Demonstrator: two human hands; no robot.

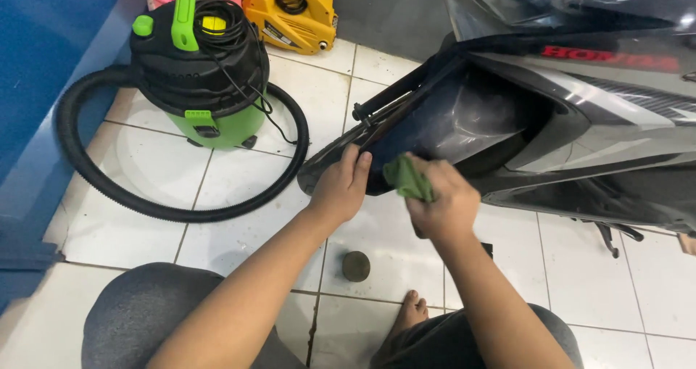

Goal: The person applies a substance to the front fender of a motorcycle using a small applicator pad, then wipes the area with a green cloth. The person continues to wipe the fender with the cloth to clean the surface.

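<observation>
left hand [342, 186] on fender [326, 162] | right hand [444, 204] clutches green cloth [407, 179]

Soft green cloth [408, 178], glossy dark plastic scooter panel [464, 119], smooth white floor tiles [239, 231]
</observation>
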